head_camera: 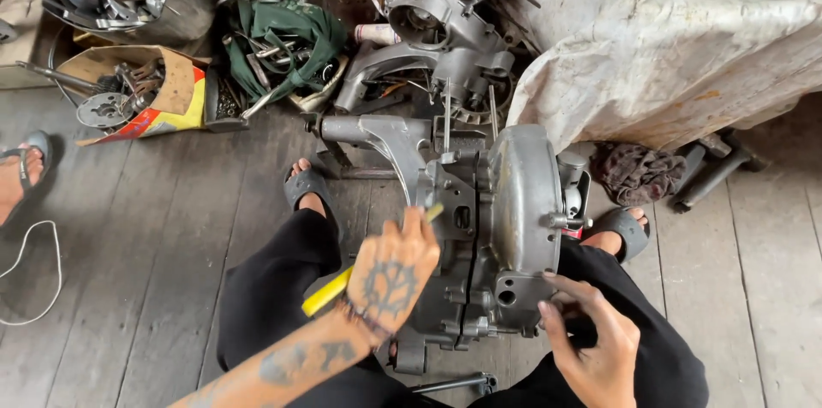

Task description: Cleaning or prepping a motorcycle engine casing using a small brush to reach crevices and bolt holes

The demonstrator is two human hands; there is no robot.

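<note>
The grey plank floor (154,228) carries the engine block (479,228) at centre; a cardboard box (163,91) at ten o'clock; a dark rag (638,172) at three o'clock.

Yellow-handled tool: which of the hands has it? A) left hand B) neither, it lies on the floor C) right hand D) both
A. The left hand is wrapped around the yellow-handled tool, its tip up against the engine case, while the right hand only grips the case's lower edge.
</note>
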